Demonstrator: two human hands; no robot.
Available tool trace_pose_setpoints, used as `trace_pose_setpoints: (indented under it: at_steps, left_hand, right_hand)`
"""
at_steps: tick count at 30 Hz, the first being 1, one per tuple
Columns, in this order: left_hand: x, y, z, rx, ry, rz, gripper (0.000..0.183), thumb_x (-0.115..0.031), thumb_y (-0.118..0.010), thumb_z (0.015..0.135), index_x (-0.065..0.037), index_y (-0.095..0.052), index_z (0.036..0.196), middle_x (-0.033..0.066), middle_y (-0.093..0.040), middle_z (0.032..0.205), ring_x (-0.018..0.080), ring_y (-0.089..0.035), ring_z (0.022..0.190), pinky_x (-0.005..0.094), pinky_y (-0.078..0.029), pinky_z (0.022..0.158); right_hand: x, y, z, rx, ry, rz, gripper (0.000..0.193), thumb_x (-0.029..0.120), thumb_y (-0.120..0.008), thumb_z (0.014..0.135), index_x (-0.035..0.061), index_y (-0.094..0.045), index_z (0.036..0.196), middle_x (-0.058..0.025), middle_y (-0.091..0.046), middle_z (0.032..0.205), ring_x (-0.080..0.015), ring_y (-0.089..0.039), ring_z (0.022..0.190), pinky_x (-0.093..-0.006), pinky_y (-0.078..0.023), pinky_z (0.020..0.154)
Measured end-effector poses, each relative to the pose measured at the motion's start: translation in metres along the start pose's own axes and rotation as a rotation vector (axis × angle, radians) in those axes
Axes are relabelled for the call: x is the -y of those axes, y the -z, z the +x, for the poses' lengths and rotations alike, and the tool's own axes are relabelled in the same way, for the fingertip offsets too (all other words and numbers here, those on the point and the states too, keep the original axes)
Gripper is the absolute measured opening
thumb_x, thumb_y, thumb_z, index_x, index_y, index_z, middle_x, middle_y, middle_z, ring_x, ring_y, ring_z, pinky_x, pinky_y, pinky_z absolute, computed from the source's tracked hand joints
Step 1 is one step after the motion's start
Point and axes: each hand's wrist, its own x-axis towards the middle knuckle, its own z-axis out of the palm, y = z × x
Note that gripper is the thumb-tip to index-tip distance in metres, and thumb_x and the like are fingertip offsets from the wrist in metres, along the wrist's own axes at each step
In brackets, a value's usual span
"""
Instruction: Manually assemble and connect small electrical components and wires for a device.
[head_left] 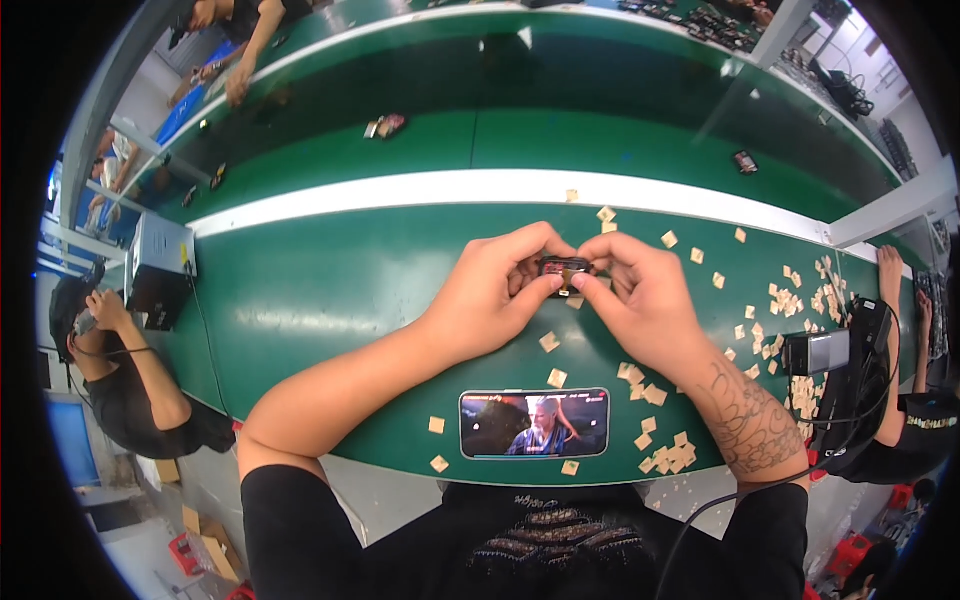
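Observation:
Between my two hands, over the middle of the green table (310,270), is a small black electronic part with reddish and coppery patches (564,268). My left hand (495,290) grips its left side, thumb and fingers closed on it. On the other side my right hand (645,295) pinches it, with the thumb pressed to its near face. The fingers cover much of the part, so its exact kind is not plain. Small beige square pieces (549,342) lie loose around and under my hands. Nearer to me, a phone (534,423) lies flat, its screen showing a video.
A white rail (450,188) borders a green conveyor (540,140) carrying small electronic parts (386,126). Many beige squares (790,300) spread rightward, beside a grey-black device (815,353) with cables. A silver-black box (160,270) stands left. Other people (125,370) work on both sides and beyond.

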Motion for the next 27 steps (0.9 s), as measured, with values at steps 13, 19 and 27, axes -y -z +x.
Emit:
trace_pose_setpoints:
  at_steps: [13,19,27]
  left_hand:
    - [0.061,0.085,0.123,-0.303,0.09,0.875,0.029,-0.026,-0.077,0.097,-0.005,-0.073,0.117,0.0251,-0.078,0.104,0.047,-0.073,0.09,0.0547,-0.056,0.082]
    - [0.117,0.183,0.085,-0.546,0.032,1.255,0.056,-0.033,-0.078,0.095,-0.017,-0.063,0.146,0.018,-0.067,0.129,0.0398,-0.058,0.128,0.0542,-0.051,0.103]
    - [0.079,0.118,0.079,-0.371,-0.368,0.872,0.06,-0.004,-0.079,0.089,-0.007,-0.06,0.146,0.0136,-0.07,0.11,0.0346,-0.062,0.108,0.0448,-0.049,0.103]
  right_hand:
    - [-0.024,0.024,0.015,-0.143,0.153,-0.288,0.009,0.004,-0.066,0.101,-0.0003,-0.066,0.109,-0.0139,-0.068,0.095,-0.0259,-0.069,0.082,-0.0378,-0.055,0.074]
    - [-0.018,0.024,0.022,-0.087,0.24,-0.325,0.008,0.006,-0.069,0.099,-0.0016,-0.068,0.097,-0.0136,-0.067,0.087,-0.0269,-0.065,0.07,-0.0384,-0.052,0.067]
    - [-0.029,0.026,0.017,-0.119,0.255,-0.257,0.006,0.003,-0.068,0.103,-0.0026,-0.07,0.102,-0.0059,-0.066,0.088,-0.0111,-0.055,0.069,-0.0277,-0.044,0.062]
